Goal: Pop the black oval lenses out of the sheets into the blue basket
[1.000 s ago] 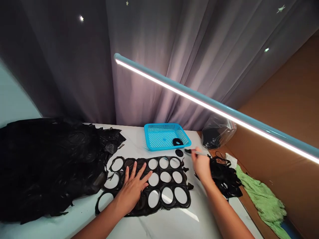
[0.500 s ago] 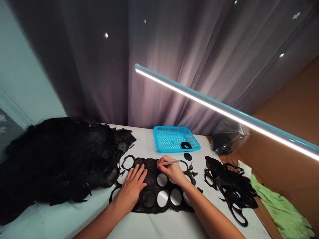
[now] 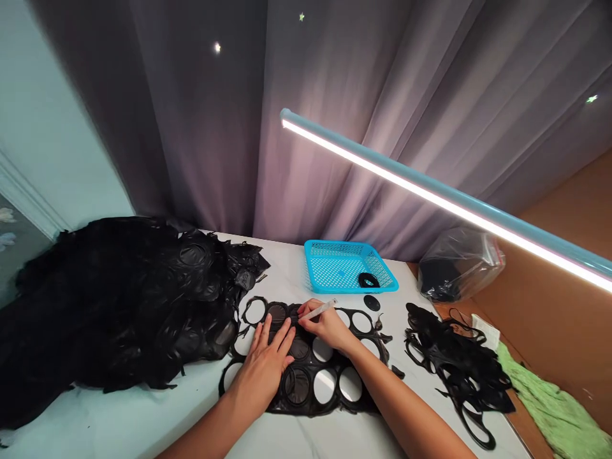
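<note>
A black sheet (image 3: 306,356) with rows of round openings lies on the white table. Several circles are cut out and show white; others still hold dark thin film. My left hand (image 3: 268,357) lies flat on the sheet's left part with fingers spread, pressing it. In my right hand (image 3: 327,326) is a slim white pen-shaped tool (image 3: 321,309), pinched between thumb and fingers. Its lower end points at a film-filled circle in the top row, just right of my left fingertips; the tip is hidden. A loose black disc (image 3: 371,303) rests behind the sheet.
A large heap of black sheets (image 3: 119,306) covers the left side. At the back stands a blue basket (image 3: 313,280) holding a black ring (image 3: 368,280). Black scraps (image 3: 459,363), a clear bag (image 3: 468,261) and a green cloth (image 3: 549,398) lie right. A lamp (image 3: 406,182) crosses above.
The camera view has turned slightly left, so things appear farther right. The white tool is tilted more steeply, and its lower end has moved left along the circle. My left hand stays on the sheet.
</note>
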The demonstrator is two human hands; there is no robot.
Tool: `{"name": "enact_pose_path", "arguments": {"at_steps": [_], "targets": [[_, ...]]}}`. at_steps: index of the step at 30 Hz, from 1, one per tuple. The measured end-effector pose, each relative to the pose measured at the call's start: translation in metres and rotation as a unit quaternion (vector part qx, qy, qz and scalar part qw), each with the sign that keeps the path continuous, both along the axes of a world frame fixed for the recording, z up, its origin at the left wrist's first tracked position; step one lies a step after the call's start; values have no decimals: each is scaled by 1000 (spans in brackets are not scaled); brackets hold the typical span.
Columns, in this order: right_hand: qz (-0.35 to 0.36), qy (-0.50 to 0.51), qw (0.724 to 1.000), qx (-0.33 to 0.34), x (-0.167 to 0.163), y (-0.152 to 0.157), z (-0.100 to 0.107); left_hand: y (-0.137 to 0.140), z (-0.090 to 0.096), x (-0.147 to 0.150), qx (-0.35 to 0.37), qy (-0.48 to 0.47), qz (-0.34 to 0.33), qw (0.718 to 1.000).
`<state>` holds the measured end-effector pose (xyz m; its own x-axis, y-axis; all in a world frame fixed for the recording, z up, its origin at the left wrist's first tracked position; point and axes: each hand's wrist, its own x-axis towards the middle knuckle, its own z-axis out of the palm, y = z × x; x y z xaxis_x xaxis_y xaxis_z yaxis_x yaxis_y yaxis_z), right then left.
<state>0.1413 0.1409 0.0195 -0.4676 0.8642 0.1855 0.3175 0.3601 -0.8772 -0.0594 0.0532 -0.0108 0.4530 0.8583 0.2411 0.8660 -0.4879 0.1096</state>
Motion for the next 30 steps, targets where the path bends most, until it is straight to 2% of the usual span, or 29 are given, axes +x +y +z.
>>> {"name": "enact_pose_path", "arguments": {"at_steps": [3, 5, 9, 12, 14, 16, 18, 20, 22, 26, 30], "targets": [[12, -36, 999, 32, -3, -5, 5, -1, -3, 0, 5, -10, -6, 1000], [21, -95, 992, 83, -10, -13, 7, -1, -5, 1, 11, -7, -8, 1000], [11, -267, 939, 215, -20, -25, 13, -2, -9, 3, 33, -6, 7, 999], [-109, -308, 912, 249, 0, -18, 24, -2, -10, 3, 33, 4, 8, 999], [-227, -289, 896, 249, 24, -10, 34, -2, -8, 3, 25, 9, 2, 1000], [-289, -245, 893, 243, 43, -9, 41, 0, -5, 1, 16, 5, -5, 1000], [-263, -189, 922, 214, 48, -16, 41, 2, -2, -2, 13, -12, -9, 1000], [-181, -140, 961, 154, 38, -31, 36, 1, 1, -5, 14, -28, -2, 1000], [-100, -104, 986, 86, 21, -49, 27, -7, 4, -8, 12, -39, -12, 999], [-20, -48, 999, 5, -3, -70, 14, -37, 10, -12, -20, -55, -75, 996], [14, -33, 999, -1, -2, -70, 13, -58, 11, -11, -15, -45, -75, 996]]}}
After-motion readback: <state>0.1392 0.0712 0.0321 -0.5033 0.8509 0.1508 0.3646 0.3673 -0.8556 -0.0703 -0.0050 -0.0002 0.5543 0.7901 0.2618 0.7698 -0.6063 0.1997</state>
